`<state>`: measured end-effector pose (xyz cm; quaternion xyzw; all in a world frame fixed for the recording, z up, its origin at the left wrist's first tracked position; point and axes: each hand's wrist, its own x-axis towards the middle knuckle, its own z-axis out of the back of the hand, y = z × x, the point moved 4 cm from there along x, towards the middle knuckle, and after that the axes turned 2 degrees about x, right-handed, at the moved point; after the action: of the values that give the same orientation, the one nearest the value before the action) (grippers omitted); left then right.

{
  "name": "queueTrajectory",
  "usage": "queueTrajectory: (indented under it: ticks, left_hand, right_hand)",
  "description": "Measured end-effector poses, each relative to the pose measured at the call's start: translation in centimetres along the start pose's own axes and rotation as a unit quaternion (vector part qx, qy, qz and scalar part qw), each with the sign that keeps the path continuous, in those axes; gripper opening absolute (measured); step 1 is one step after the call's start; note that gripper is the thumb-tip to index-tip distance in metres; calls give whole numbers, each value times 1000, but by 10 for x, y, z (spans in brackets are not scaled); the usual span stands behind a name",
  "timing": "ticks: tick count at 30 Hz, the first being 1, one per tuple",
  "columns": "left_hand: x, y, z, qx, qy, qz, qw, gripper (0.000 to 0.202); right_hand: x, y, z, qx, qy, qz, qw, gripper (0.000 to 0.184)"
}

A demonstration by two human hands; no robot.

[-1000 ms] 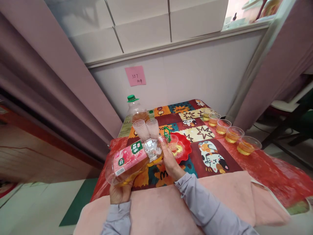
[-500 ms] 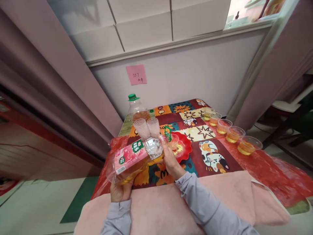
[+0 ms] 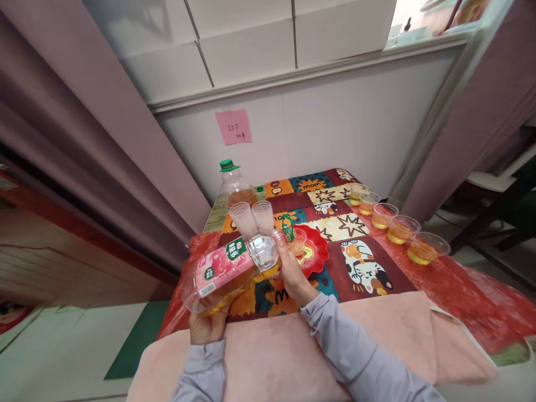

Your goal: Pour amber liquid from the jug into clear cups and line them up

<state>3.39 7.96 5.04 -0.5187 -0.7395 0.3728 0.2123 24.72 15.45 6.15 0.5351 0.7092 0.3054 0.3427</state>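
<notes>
A large clear bottle with a pink label [image 3: 226, 268] lies tilted almost flat, its neck toward a small plastic cup [image 3: 298, 241] on a red plate [image 3: 317, 251]. Amber liquid sits low in the bottle. My left hand [image 3: 206, 326] grips the bottle's base from below. My right hand [image 3: 292, 273] is closed round the bottle's shoulder near the neck, by a green cap ring [image 3: 287, 226]. The cup holds some amber liquid.
Two stacks of empty clear cups [image 3: 252, 218] stand behind the bottle, and a second green-capped bottle [image 3: 233, 185] behind them. Several filled cups [image 3: 397, 228] line the right side of the patterned tablecloth [image 3: 360, 271]. A pink cloth [image 3: 293, 357] covers the near edge. A wall lies beyond.
The bottle and both hands have hardly moved; the view has shifted slightly. The pouring pose is held.
</notes>
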Motion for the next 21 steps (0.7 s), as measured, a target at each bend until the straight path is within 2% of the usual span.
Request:
queueTrajectory:
  ticks: [9,14,21]
  left_hand:
    - [1,1,2,2,-3,12,1000,49]
    - [-1,1,1,-1,-27,14,1000,43]
    - [-1,0,0,-9,-22,12,1000,41]
  right_hand:
    - [-2,2,-1,6,-2,1,1000,76]
    - [-2,4,-2,24,-5,4,1000,75]
    - [-3,6,-3,4,-2,-3,1000,74]
